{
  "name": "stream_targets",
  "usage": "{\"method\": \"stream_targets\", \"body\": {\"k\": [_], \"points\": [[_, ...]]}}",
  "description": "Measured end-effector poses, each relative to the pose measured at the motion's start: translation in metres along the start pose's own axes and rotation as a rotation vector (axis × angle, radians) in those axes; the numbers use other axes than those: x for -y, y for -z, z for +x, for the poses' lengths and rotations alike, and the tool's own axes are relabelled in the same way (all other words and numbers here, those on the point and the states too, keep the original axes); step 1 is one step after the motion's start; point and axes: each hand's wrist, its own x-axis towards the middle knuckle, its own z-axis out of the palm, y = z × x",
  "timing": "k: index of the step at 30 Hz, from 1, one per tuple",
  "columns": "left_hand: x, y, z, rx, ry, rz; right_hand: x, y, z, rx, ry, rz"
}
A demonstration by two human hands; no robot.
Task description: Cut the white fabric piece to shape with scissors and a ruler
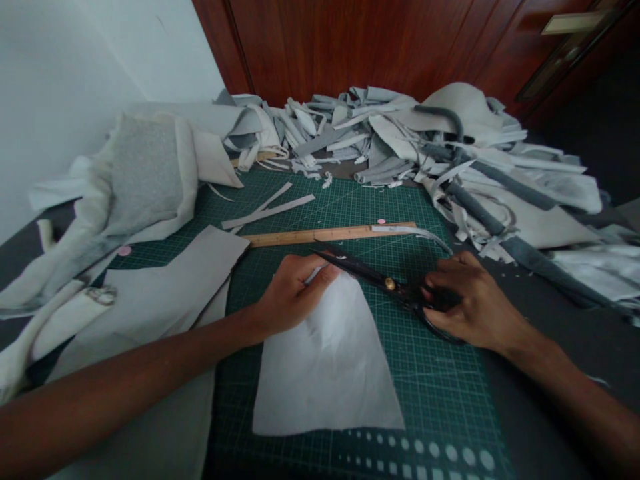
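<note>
My right hand (475, 303) grips the finger loops of black tailor's shears (380, 283), whose blades point left and up across the mat. Their tip reaches my left hand (295, 297), which holds the narrow top end of a white fabric piece (325, 367). That tapered piece lies flat on a green cutting mat (440, 373), and the blades cross its upper end. The shears' handles are partly hidden by my right fingers. A wooden ruler (325, 235) lies just beyond both hands, with a pale fabric strip (405, 231) over its right end.
Heaped grey and off-white fabric offcuts (400, 147) rise behind the mat, against a reddish wooden door (340, 47). A padded grey piece (145, 177) and a beige fabric panel (170, 300) lie to the left, beneath my left forearm. Dark tabletop (560, 333) extends right of the mat.
</note>
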Motion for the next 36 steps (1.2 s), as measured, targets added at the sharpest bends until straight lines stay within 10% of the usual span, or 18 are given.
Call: {"method": "stream_targets", "body": {"k": [36], "points": [[-0.001,0.001,0.001,0.047,0.042,-0.023,0.006,0.009,0.003,0.147,-0.031,-0.036]]}}
